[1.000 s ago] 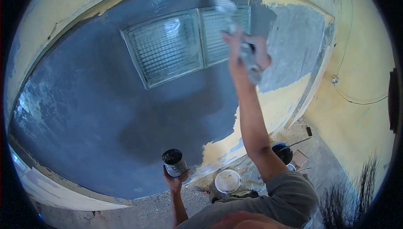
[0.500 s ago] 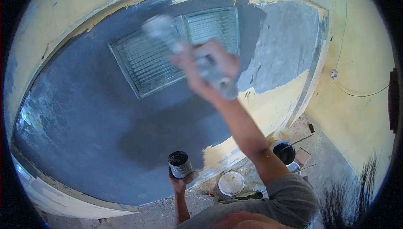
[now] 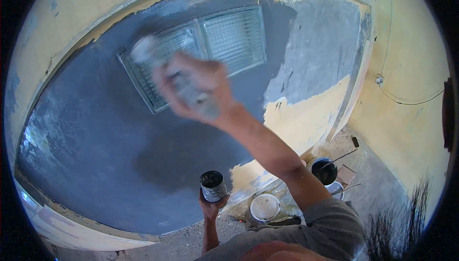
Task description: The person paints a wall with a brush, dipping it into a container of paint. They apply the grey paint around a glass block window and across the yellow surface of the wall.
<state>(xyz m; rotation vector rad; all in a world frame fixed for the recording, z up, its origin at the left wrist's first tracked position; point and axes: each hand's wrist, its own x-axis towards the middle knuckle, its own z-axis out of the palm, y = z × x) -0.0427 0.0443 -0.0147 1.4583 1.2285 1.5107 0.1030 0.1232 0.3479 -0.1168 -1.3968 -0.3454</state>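
Note:
My right hand [image 3: 196,86] is closed round the handle of a large paintbrush [image 3: 203,100], raised in front of the wall. The brush's blurred head [image 3: 145,49] overlaps the left part of the glass-block window [image 3: 234,38]. Below, my left hand [image 3: 211,207] holds a small can [image 3: 213,188] upright, its fingers wrapped round the lower part. Dark paint coats the inside of the can. Behind both hands stands a wall panel covered mostly in dark grey paint [image 3: 86,117], with bare cream areas [image 3: 306,117] at the lower right.
On the floor at the lower right stand a black-filled bucket [image 3: 324,171], a white round lid or bucket [image 3: 265,207] and another pale container [image 3: 336,189], with thin sticks across them. A cable and socket [image 3: 379,79] are on the right wall. Dark bristles [image 3: 418,213] show at the lower right.
My right hand has moved left and slightly down with the brush, uncovering the window's right part. My left hand and the can have shifted slightly right in view.

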